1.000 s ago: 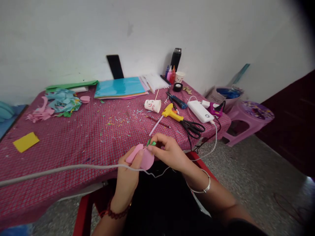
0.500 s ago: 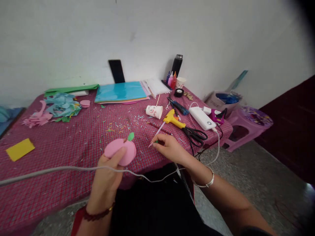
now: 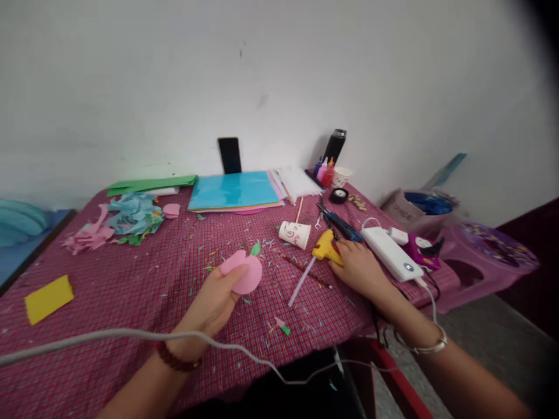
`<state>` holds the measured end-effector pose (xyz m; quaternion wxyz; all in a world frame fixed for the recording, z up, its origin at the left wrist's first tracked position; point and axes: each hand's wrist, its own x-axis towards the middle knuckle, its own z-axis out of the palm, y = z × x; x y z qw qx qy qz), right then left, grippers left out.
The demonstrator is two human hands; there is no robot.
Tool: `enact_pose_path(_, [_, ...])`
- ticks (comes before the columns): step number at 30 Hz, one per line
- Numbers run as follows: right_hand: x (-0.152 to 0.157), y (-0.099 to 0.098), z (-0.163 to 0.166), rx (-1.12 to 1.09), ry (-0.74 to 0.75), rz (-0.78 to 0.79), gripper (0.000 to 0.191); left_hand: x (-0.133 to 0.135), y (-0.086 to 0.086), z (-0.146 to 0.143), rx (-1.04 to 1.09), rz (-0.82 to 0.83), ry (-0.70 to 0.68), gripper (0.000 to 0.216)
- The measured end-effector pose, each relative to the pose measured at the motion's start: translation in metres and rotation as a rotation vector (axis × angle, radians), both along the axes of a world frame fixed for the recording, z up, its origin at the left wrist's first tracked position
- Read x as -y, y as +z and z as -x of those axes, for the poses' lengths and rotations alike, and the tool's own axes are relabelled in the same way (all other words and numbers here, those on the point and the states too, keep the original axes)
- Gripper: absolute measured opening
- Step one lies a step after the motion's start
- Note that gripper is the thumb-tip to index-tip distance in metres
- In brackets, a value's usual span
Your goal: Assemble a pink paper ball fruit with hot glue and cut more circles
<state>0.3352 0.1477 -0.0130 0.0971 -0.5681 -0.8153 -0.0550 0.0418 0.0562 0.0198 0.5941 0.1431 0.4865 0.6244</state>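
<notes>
My left hand pinches a pink fruit-shaped cutout between thumb and fingers, above the table. A green leaf sticks up from its top. Over to the right, my right hand is closed around the rear part of a yellow glue gun; its fingertips are partly hidden. A translucent glue stick juts from the gun toward the table's front. Beside it lies a pencil. A small pink and green scrap rests near the front edge.
A white cable crosses low in front of me. A paper cup lies on its side. Blue pliers and a white power bank are on the right. Paper scraps, a yellow sheet and blue sheets lie left and back.
My right hand has moved right, from the small scrap near the front edge to the glue gun. The scrap now lies on the table. My left hand still holds the pink cutout; the view has shifted.
</notes>
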Motion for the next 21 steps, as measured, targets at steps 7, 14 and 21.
enact_pose_path(7, [-0.005,0.016,-0.009,-0.053,-0.016,0.017,0.027,0.005,0.002,-0.005,-0.007,0.012,0.004,0.036])
enact_pose_path(14, [0.062,0.050,0.010,-1.089,0.268,0.613,0.037,0.010,0.007,-0.022,0.099,0.092,0.121,0.033])
enact_pose_path(21, [0.082,0.043,0.058,-1.072,0.487,0.708,0.042,0.010,-0.005,-0.035,0.105,0.000,0.068,0.037])
